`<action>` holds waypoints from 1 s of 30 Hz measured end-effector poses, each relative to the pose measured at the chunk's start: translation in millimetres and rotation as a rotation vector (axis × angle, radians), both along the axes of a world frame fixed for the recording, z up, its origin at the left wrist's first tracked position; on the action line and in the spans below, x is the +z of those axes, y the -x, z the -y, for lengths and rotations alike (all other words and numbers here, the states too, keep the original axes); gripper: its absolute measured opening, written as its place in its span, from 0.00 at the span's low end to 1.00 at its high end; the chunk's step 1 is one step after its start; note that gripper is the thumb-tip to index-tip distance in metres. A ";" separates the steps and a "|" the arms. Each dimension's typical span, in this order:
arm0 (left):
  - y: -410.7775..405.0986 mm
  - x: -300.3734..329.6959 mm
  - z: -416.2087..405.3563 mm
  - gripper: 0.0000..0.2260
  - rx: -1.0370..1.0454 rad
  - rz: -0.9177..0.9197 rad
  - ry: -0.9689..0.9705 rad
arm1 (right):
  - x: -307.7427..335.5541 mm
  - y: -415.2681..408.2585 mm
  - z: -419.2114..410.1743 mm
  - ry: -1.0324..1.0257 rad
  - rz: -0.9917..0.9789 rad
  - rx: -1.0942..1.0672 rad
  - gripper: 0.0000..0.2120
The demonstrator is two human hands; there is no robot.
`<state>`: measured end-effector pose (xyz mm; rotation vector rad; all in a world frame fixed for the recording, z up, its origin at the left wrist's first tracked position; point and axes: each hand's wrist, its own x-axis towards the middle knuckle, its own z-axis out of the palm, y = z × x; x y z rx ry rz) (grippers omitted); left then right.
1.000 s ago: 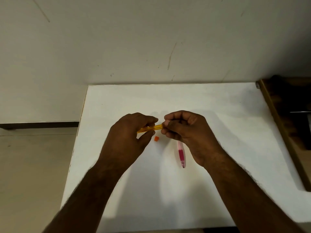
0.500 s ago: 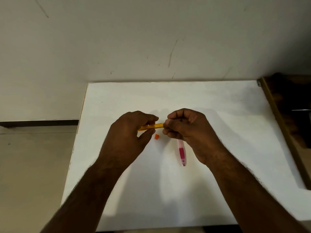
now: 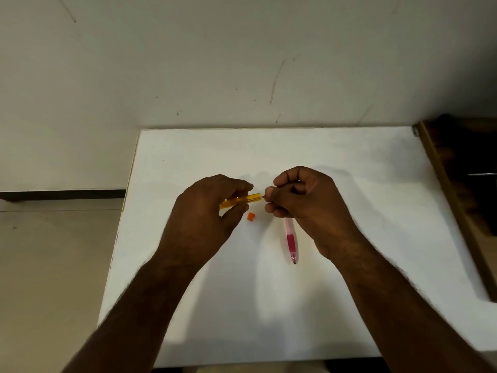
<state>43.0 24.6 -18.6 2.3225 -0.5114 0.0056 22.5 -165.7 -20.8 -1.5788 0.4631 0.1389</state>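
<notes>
under both forearms a white table (image 3: 349, 162) runs from the near edge to a pale wall (image 3: 242, 63) marked with a few scuffs. tan floor (image 3: 53, 265) shows to the left, with a dark skirting strip (image 3: 61, 194) at the wall's foot. a dark wooden unit (image 3: 457, 184) butts against the table's right side.

nearest on the table lies a pink pen (image 3: 291, 238), tip toward the camera, its far end hidden under the right hand (image 3: 304, 203). a little farther, a small orange cap (image 3: 250, 216) sits on the table between the two hands, just below the left thumb tip and touching neither hand. above it the orange barrel (image 3: 247, 199) lies almost level, its right end a bit higher. the left hand (image 3: 207, 211) grips the barrel, fingers curled over the top and thumb beneath, leaving the right end sticking out. from that end a thin refill (image 3: 262, 195) bridges the short gap to the right hand, whose curled fingers pinch it at the tips. the rest of that hand is clenched.
</notes>
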 end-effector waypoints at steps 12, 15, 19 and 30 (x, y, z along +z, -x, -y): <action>-1.9 -12.9 2.5 0.15 0.113 -0.156 0.121 | 0.8 -1.9 16.9 0.285 0.284 -0.113 0.08; -2.5 -16.6 4.0 0.17 0.143 -0.206 0.176 | 3.3 -3.6 24.2 0.306 0.327 -0.176 0.08; -1.8 -20.5 7.1 0.18 0.149 -0.196 0.078 | 4.0 -4.4 27.6 0.213 0.298 -0.242 0.09; -6.6 -25.8 22.4 0.21 0.166 -0.342 -0.091 | -1.5 -2.0 21.7 0.176 0.260 -0.209 0.09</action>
